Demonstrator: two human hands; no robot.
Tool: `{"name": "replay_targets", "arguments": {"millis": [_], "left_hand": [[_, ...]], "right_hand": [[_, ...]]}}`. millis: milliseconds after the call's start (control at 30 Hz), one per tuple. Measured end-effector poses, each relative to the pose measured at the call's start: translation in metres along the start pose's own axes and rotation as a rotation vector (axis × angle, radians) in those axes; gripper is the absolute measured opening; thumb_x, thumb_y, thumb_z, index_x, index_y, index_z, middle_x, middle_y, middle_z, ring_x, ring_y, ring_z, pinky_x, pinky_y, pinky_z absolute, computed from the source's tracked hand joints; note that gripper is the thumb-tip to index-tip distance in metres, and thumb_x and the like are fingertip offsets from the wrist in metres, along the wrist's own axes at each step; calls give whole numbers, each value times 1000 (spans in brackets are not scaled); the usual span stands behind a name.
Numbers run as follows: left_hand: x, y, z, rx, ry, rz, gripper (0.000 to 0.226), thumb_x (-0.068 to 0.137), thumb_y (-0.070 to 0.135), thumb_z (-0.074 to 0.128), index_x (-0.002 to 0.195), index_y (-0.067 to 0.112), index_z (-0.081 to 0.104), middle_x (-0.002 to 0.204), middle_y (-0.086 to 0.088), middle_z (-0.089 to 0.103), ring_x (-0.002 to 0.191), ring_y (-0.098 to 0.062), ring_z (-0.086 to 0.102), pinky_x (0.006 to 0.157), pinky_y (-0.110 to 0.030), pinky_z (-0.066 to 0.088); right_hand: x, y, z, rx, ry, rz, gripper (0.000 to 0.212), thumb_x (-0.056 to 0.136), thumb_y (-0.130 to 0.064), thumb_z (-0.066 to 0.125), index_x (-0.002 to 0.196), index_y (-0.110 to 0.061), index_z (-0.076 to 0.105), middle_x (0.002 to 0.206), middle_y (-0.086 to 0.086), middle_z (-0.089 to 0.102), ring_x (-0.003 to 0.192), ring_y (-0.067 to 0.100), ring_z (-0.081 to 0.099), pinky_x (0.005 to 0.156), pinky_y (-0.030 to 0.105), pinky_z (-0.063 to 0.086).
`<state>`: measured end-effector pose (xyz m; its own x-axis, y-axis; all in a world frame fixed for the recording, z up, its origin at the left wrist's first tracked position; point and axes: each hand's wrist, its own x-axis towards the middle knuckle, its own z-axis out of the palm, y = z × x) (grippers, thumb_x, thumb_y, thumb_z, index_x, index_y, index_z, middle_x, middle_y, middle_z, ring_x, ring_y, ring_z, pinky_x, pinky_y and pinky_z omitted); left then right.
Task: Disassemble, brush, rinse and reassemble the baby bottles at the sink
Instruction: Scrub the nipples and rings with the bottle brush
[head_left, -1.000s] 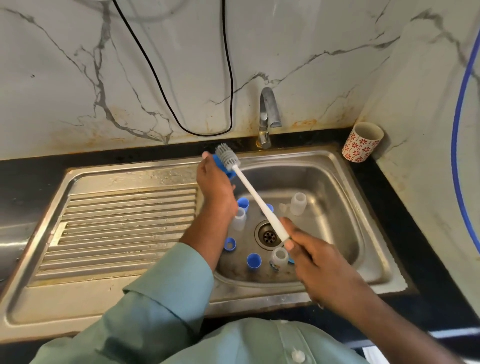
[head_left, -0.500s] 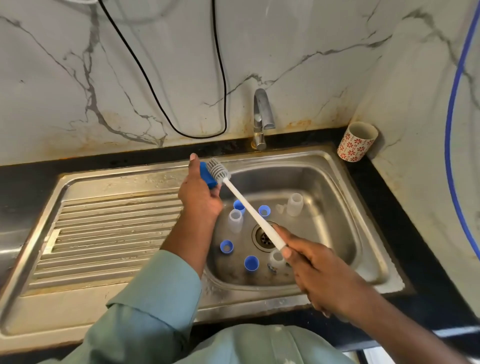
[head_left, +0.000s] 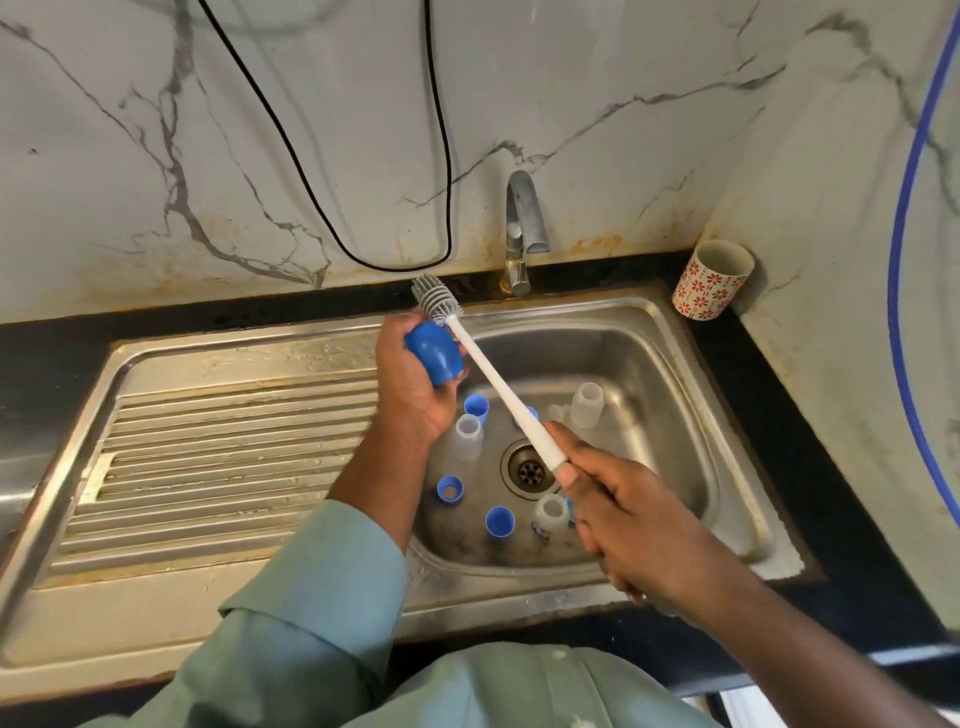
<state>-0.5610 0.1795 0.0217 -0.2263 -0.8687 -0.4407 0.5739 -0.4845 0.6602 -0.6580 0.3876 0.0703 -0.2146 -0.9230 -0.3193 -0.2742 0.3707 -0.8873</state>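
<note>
My left hand (head_left: 410, 384) holds a blue bottle cap (head_left: 435, 351) above the sink's left rim. My right hand (head_left: 618, 514) grips the handle end of a white bottle brush (head_left: 498, 387); its grey bristle head (head_left: 432, 297) rests against the top of the cap. In the steel basin (head_left: 665, 364) stand clear bottle bodies (head_left: 467, 435) (head_left: 588, 404) (head_left: 551, 514), and several blue caps and rings (head_left: 500, 521) (head_left: 450, 489) (head_left: 476, 407) lie around the drain (head_left: 530, 470).
The tap (head_left: 524, 228) rises behind the basin, with no water running. A ribbed drainboard (head_left: 228, 457) stretches to the left. A red-flowered cup (head_left: 712, 279) stands in the back right corner. A black cable (head_left: 395, 156) hangs on the marble wall; a blue hose (head_left: 898, 260) runs at right.
The blue cap has turned in my left hand so its outside shows more. The brush head has slid from beside the cap to its top edge.
</note>
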Motion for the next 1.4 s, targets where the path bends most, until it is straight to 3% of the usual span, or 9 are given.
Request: {"name": "replay_targets", "arguments": {"millis": [133, 333, 467, 667, 767, 900, 1000, 1133, 1400], "left_hand": [[5, 8, -7, 32, -70, 47, 29, 96, 35, 49, 75, 18, 57, 61, 2, 60, 58, -12, 56, 57, -26, 40], [18, 18, -4, -179, 88, -4, 45, 94, 52, 54, 115, 12, 57, 95, -9, 65, 86, -24, 65, 77, -35, 53], [20, 13, -10, -25, 82, 32, 56, 94, 51, 58, 127, 6, 56, 100, -11, 65, 85, -24, 67, 66, -33, 58], [18, 22, -20, 339, 195, 296, 43, 95, 51, 55, 77, 13, 63, 65, -1, 63, 61, -14, 63, 59, -28, 54], [8, 9, -21, 701, 20, 368, 61, 81, 62, 56, 75, 2, 66, 69, -14, 66, 61, -20, 62, 56, -25, 52], [10, 13, -26, 617, 83, 323, 49, 79, 55, 62, 76, 6, 67, 68, -5, 67, 59, -14, 64, 56, -23, 52], [10, 3, -26, 680, -105, 323, 53, 77, 55, 59, 96, 6, 67, 72, -5, 68, 56, -15, 65, 51, -29, 52], [17, -4, -23, 472, -24, 316, 74, 77, 55, 63, 134, 11, 49, 104, -12, 64, 71, -19, 68, 48, -29, 53], [6, -109, 8, 662, 24, 7, 73, 82, 73, 56, 141, 32, 44, 137, -6, 56, 124, -26, 55, 98, -37, 47]], "right_hand": [[-18, -3, -7, 130, -22, 48, 52, 101, -31, 41, 92, -82, 44, 63, 1, 43, 46, 11, 36, 41, 24, 39], [-6, 21, 11, -82, 38, -119, 53, 101, -33, 41, 110, -84, 32, 56, -7, 44, 51, 9, 40, 49, 26, 40], [-4, 29, 13, -122, 49, -132, 54, 101, -28, 43, 113, -81, 34, 59, -3, 44, 51, 10, 41, 49, 28, 40], [-10, 29, 4, -210, 42, -166, 53, 101, -27, 44, 115, -78, 33, 56, -3, 42, 48, 7, 37, 47, 22, 36], [2, 27, -2, -298, 57, -131, 49, 101, -26, 44, 128, -65, 33, 52, -11, 47, 45, 4, 40, 46, 18, 36], [5, 14, -13, -357, -21, -81, 45, 103, -28, 40, 132, -60, 28, 48, -23, 49, 41, -1, 43, 43, 13, 34], [12, 12, -21, -369, -9, -42, 44, 103, -28, 41, 138, -54, 32, 54, -10, 50, 41, -4, 44, 42, 12, 34], [3, 16, -26, -327, -18, -50, 44, 103, -31, 40, 132, -61, 28, 65, -3, 54, 44, -1, 41, 44, 13, 34], [23, 74, -65, -201, 169, 183, 39, 101, -35, 44, 138, -51, 42, 73, 1, 54, 51, 8, 45, 44, 20, 40]]}}
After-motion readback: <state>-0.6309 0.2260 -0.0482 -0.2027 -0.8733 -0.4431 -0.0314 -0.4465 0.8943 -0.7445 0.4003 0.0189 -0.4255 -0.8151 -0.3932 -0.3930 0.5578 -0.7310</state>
